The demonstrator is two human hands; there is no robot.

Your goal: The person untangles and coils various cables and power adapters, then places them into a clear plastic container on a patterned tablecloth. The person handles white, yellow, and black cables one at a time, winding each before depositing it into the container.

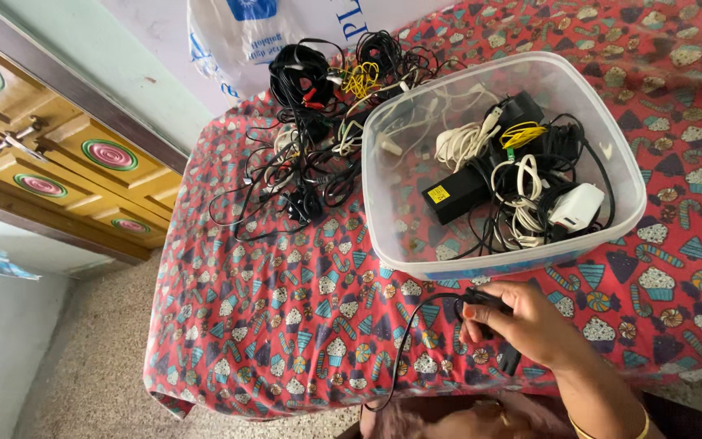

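Black thin cable [416, 325] is drooping over the worktop [270, 325] edge; I'm pinching its plug in my right hand [522, 321], left hand [481, 423] barely showing, grip unclear.

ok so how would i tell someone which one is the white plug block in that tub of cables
Find the big clear plastic tub on the red patterned tablecloth. Look in its near right corner, past the flat black power brick with the yellow sticker. The white plug block lies there on the cables: the only solid, chunky white piece among thin coiled cords.
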